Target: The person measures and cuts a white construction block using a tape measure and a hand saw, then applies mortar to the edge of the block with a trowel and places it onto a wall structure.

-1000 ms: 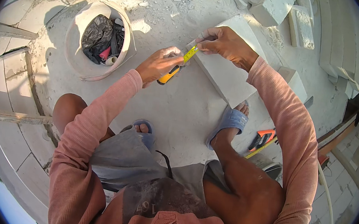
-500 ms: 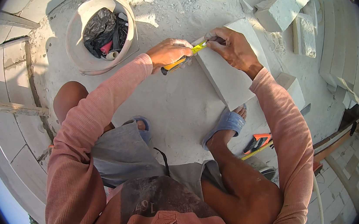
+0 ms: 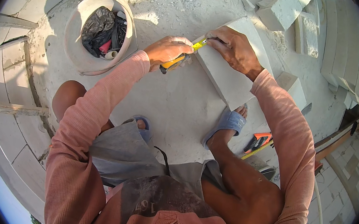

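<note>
A white rectangular block (image 3: 227, 75) lies on the dusty floor in front of me, its near end by my right foot. My left hand (image 3: 166, 51) grips a yellow and black tape measure (image 3: 172, 63) at the block's left edge. A short length of yellow tape (image 3: 199, 44) runs from it to my right hand (image 3: 234, 48), which pinches the tape's end against the block's far top corner. Both forearms wear pink sleeves.
A pale bucket (image 3: 76, 35) holding a black bag and small tools stands to the left. More white blocks (image 3: 282, 9) and slabs (image 3: 348, 46) lie at the back right. An orange hand saw (image 3: 258, 142) lies by my right foot. Block walls curve along the left.
My left hand has drawn closer to my right hand, so the stretched tape is much shorter. Both hands have shifted slightly toward the block's far corner.
</note>
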{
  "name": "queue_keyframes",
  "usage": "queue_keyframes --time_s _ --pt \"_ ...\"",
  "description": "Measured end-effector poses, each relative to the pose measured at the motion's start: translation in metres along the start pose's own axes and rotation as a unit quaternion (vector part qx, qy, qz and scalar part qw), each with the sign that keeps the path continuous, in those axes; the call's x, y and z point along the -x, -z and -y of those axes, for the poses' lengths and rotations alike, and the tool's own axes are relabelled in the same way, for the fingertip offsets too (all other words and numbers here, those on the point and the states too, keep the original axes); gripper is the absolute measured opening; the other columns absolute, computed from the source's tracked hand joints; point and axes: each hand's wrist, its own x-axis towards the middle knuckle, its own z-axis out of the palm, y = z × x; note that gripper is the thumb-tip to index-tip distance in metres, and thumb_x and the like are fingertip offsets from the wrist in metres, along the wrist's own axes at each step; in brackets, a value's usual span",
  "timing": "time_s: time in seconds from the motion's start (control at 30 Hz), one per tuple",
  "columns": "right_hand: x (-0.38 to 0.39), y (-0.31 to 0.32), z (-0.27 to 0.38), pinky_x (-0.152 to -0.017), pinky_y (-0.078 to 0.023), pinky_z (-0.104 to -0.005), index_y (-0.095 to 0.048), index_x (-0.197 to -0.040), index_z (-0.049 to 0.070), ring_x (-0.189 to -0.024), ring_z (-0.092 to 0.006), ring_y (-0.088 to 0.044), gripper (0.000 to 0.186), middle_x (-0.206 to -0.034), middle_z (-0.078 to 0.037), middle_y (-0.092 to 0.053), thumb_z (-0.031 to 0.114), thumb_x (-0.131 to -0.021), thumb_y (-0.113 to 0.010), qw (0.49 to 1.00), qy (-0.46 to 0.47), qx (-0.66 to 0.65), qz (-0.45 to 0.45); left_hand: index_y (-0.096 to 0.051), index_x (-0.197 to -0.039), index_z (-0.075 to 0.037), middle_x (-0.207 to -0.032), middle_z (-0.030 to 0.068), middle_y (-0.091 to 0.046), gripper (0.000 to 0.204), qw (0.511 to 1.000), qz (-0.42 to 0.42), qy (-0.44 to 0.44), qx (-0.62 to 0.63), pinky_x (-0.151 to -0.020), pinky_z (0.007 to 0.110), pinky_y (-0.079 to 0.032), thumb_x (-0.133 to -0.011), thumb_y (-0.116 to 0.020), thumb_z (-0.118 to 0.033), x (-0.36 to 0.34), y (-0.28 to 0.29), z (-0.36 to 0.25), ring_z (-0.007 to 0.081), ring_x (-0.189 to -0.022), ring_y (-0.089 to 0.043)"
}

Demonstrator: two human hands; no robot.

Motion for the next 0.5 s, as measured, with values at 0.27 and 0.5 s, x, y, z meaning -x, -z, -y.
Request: queue_keyframes --time_s 0.27,0.5 --pt "0.002 -0.003 -0.007 -0.091 -0.055 -0.041 -0.066 -0.116 0.0 -0.098 -0.0337 -0.066 0.026 -0.107 -0.015 -0.068 0.02 -0.1 -0.062 0.998 0.03 0.061 -0.001 -0.067 -0.111 -0.015 -0.094 0.0013 -0.063 0.025 1.0 0.01 -0.014 0.006 -0.061 0.029 -0.052 -0.097 -0.066 -0.036 -0.008 0.001 0.008 0.0117 -0.077 -0.06" --pt "0.002 0.005 0.001 -0.091 -0.052 -0.0447 -0.068 -0.117 0.003 -0.102 -0.0373 -0.064 0.027 -0.107 -0.016 -0.067 0.021 -0.1 -0.061 0.994 0.041 0.093 0.05 -0.066 -0.109 -0.015 -0.096 0.0022 -0.063 0.023 1.0 -0.009 0.011 0.003 -0.062 0.029 -0.053 -0.097 -0.064 -0.035 -0.002 -0.008 0.007 0.0121 -0.079 -0.06"
